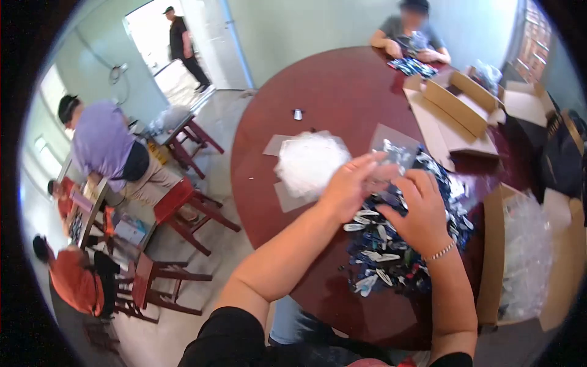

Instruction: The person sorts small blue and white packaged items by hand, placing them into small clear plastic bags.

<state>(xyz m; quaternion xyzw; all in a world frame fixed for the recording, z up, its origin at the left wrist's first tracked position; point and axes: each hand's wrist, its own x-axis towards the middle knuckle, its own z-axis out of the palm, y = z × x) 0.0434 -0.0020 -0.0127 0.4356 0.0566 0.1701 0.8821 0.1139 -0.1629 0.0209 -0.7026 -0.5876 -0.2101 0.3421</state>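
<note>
A large pile of snap hair clips (pixel 382 257), mostly dark blue, black and white, lies on the round table in front of me. My left hand (pixel 354 183) is above the pile's left edge, its fingers around a clear plastic bag (pixel 397 154) that has some clips in it. My right hand (pixel 420 211) hovers over the clips, close to the bag, with bent fingers and the thumb apart from them. Blur and overlap hide the exact contact between the fingers and the bag. Left of my hands sits a heap of clear plastic bags (pixel 312 164).
The dark red table (pixel 275 104) carries a small white object (pixel 298 114). Cardboard boxes (pixel 455 107) stand at the far right, and another box (pixel 494 257) with clear bags is near right. A person (pixel 411 37) sits opposite with more clips. Red stools (pixel 183 205) and other people are left.
</note>
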